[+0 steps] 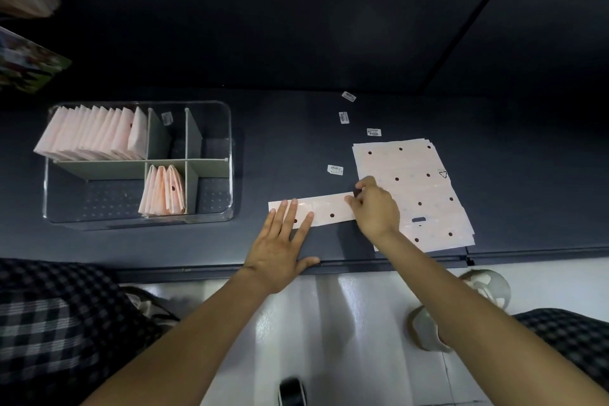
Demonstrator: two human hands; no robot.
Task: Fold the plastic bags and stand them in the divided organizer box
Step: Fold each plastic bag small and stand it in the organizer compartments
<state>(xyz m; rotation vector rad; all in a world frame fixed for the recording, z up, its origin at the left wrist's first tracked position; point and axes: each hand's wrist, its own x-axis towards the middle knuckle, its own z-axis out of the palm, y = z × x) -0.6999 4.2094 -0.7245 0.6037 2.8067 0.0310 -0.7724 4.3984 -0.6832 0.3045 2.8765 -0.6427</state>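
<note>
A pink plastic bag folded into a long strip (324, 210) lies on the dark table near its front edge. My left hand (280, 245) presses flat on the strip's left end, fingers straight. My right hand (374, 206) pinches the strip's right end. A stack of flat pink dotted bags (418, 181) lies to the right, partly under my right hand. The clear divided organizer box (211, 128) stands at the left; several folded bags (94, 133) fill its back-left compartment and three folded bags (163, 196) stand in a front middle compartment.
Several small white barcode stickers (335, 170) lie scattered on the table behind the strip; one more sticker (167, 118) is in the box. The table's front edge (379, 264) runs just below my hands. Packages sit at the far left.
</note>
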